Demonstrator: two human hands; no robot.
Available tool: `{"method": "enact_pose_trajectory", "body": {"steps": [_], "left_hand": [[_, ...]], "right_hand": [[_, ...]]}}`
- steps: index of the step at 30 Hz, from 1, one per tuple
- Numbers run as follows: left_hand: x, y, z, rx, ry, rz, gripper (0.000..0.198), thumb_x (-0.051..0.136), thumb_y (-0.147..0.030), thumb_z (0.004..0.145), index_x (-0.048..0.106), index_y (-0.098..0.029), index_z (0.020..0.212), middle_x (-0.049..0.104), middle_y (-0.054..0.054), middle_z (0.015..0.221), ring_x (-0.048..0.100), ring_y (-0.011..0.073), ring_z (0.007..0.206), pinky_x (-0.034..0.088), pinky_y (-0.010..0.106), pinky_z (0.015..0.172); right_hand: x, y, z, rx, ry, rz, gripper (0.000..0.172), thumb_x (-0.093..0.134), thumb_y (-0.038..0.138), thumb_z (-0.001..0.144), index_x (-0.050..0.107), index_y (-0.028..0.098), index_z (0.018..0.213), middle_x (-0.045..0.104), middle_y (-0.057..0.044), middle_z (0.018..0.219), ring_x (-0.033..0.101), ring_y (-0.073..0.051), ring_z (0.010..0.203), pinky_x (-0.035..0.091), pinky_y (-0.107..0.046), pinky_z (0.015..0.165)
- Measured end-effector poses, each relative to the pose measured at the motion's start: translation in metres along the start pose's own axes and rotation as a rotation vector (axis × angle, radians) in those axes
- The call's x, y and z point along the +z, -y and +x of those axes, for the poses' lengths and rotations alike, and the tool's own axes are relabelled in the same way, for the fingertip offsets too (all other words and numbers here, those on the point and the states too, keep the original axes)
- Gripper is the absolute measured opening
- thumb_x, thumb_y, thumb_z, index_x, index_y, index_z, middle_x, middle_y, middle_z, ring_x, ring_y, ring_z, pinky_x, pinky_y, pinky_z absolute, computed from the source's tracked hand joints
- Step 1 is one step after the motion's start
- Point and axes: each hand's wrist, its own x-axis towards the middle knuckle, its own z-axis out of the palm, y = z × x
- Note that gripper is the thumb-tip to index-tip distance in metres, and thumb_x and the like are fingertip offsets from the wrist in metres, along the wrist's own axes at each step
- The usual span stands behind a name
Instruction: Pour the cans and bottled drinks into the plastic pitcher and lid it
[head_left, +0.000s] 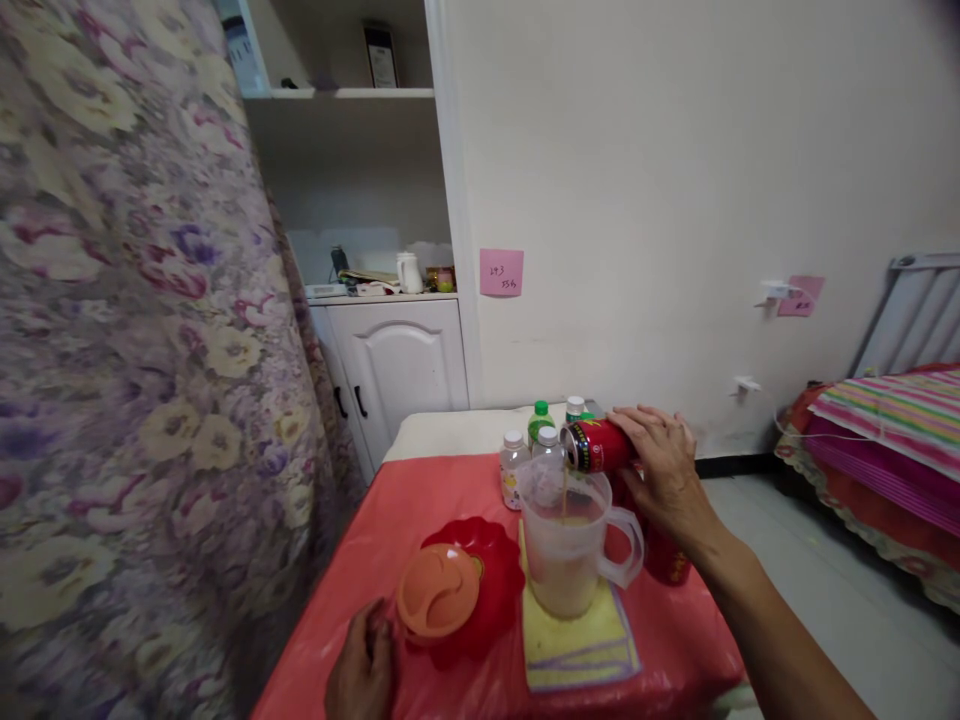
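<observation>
My right hand (664,470) is wrapped round a red drink can (600,445), tipped on its side with its open top to the left. A thin stream of liquid runs from it into a clear plastic pitcher (566,560). Pale, cloudy liquid stands in the pitcher, whose handle points right. Under it lies a folded yellow cloth (581,655). My left hand (361,662) rests at the near left of the table, fingers loosely curled, nothing visible in them. Close beside it, an orange lidded bowl (439,592) sits in a red scalloped dish (499,570).
Behind the pitcher stand a white-capped bottle (513,470), a green-capped bottle (540,420) and others. Another red can (667,560) is right of the handle. A red cover (375,540) lies over the table. A floral curtain (150,350) hangs left; a bed (892,430) stands right.
</observation>
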Motion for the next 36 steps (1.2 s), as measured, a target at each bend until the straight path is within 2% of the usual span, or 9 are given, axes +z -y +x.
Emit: {"method": "enact_pose_trajectory", "body": {"steps": [14, 22, 36], "left_hand": [[0.002, 0.001, 0.001, -0.001, -0.002, -0.015, 0.051, 0.040, -0.056, 0.085, 0.062, -0.020, 0.114, 0.076, 0.016, 0.120, 0.074, 0.0302, 0.105, 0.058, 0.041, 0.089], [0.002, 0.005, 0.001, 0.011, -0.003, -0.005, 0.050, 0.040, -0.056, 0.086, 0.062, -0.021, 0.115, 0.077, 0.016, 0.120, 0.074, 0.0298, 0.105, 0.058, 0.040, 0.088], [0.001, 0.002, 0.001, 0.020, -0.009, 0.007, 0.047, 0.041, -0.054, 0.086, 0.062, -0.022, 0.112, 0.078, 0.015, 0.116, 0.075, 0.0298, 0.102, 0.059, 0.040, 0.085]], "right_hand": [[-0.005, 0.002, 0.001, 0.005, -0.015, -0.017, 0.058, 0.057, 0.006, 0.086, 0.049, 0.029, 0.139, 0.062, -0.008, 0.139, 0.048, -0.034, 0.132, 0.026, -0.068, 0.115], [-0.006, -0.002, 0.002, -0.013, -0.026, -0.041, 0.056, 0.057, 0.006, 0.086, 0.052, 0.029, 0.138, 0.062, -0.010, 0.136, 0.050, -0.035, 0.131, 0.028, -0.069, 0.114], [-0.011, -0.003, 0.002, -0.003, -0.034, -0.055, 0.063, 0.057, 0.001, 0.082, 0.052, 0.029, 0.138, 0.057, -0.012, 0.138, 0.049, -0.035, 0.132, 0.028, -0.069, 0.114]]}}
